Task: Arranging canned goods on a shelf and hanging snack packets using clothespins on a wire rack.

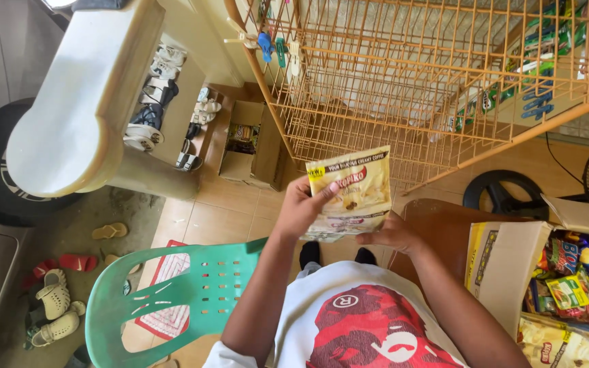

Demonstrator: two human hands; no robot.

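My left hand (303, 204) grips the upper left corner of a cream and yellow snack packet (354, 191), thumb pressed on its front. My right hand (395, 235) supports the same packet from below at its lower right edge. The packet is held upright in front of my chest, just under the orange wire rack (403, 88). An open cardboard box (506, 262) full of colourful snack packets (574, 286) stands close to my right arm.
A green plastic chair (172, 293) stands at my left. A white counter (69, 102) with a shelf of shoes is farther left. A small cardboard box (247, 140) sits on the tiled floor. Sandals lie at lower left; a fan stands at right.
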